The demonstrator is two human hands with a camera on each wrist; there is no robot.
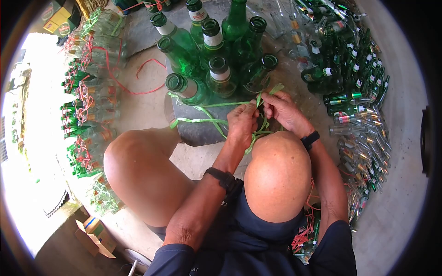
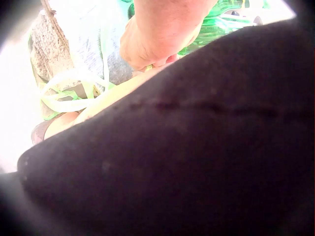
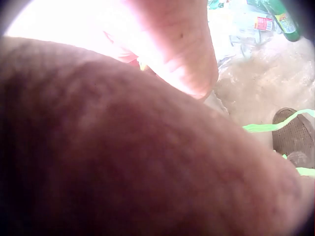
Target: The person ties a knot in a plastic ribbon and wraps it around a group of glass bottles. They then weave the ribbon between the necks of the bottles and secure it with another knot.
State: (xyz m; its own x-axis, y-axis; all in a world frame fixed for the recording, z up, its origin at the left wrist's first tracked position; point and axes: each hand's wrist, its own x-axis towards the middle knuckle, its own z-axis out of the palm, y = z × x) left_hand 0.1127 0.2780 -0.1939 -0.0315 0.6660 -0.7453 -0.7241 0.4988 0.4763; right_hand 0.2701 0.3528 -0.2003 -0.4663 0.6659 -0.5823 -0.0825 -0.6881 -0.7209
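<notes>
Both hands meet beside a group of upright green bottles point(image 1: 220, 73) in the head view. The left hand point(image 1: 242, 120) pinches the light green plastic strip point(image 1: 202, 121) between thumb and fingers. Close by on its right, the right hand point(image 1: 283, 110) pinches the same strip near a bottle's base. Loose lengths of strip trail left in front of the bottles and down to the knee. In the left wrist view the left hand point(image 2: 165, 34) shows in part, its fingertips mostly hidden; the right wrist view shows part of the right hand point(image 3: 172, 49).
Many bottles point(image 1: 359, 92) lie piled on the right. Rows of bottles tied with red strips point(image 1: 83, 115) stand on the left. A red strip point(image 1: 138, 93) lies on the floor left of the group. An open cardboard box point(image 1: 99, 234) sits lower left. Two bare knees flank the arms.
</notes>
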